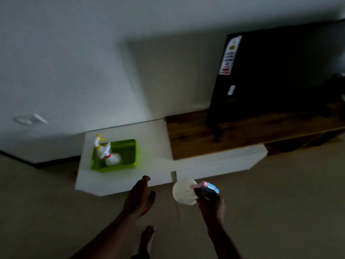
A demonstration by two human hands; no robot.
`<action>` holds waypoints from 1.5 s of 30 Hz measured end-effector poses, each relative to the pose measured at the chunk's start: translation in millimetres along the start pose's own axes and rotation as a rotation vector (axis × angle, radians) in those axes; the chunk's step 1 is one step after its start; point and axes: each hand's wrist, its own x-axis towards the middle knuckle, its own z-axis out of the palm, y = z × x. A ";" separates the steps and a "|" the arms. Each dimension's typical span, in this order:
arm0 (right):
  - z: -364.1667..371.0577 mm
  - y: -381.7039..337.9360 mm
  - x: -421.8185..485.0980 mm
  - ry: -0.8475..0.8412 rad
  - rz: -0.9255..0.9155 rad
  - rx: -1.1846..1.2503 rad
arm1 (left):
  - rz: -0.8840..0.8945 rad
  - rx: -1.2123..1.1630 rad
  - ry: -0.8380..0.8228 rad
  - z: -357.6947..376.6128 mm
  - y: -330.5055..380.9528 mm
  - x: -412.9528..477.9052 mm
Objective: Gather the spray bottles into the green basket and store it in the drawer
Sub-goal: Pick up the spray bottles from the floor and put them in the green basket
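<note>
The green basket (131, 156) stands on a low white cabinet top (155, 143). Two white spray bottles lie inside it: one with a yellow trigger (98, 142) leaning over the left rim, one with a red collar (113, 159). My right hand (211, 203) grips the neck of a third bottle (182, 193), white with a pink and blue spray head, held in the air in front of the cabinet's front edge. My left hand (140, 197) hovers with fingers apart just below the cabinet's front edge, right of and below the basket.
A white drawer front (220, 163) runs along the cabinet below a dark wooden top (196, 135). A black TV (270, 75) stands on the wood. White wall behind, beige floor below, and my bare foot (147, 238) at the bottom.
</note>
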 end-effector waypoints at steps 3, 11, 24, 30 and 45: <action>43.8 -20.9 1.6 -0.114 0.011 -0.040 | -0.085 -0.065 0.003 -21.5 -34.7 5.0; 167.9 -88.7 18.9 -0.174 0.059 -0.110 | -0.193 -0.066 -0.020 -73.1 -124.3 47.9; 349.5 -135.7 97.1 -0.186 0.247 0.048 | -0.163 -0.041 0.076 -154.1 -225.6 151.0; 382.8 -128.1 125.4 -0.215 0.096 -0.158 | -0.200 -0.114 0.132 -175.0 -238.9 180.5; 445.0 -86.8 194.0 -0.325 0.090 -0.373 | -0.329 -0.219 0.177 -183.8 -238.3 235.6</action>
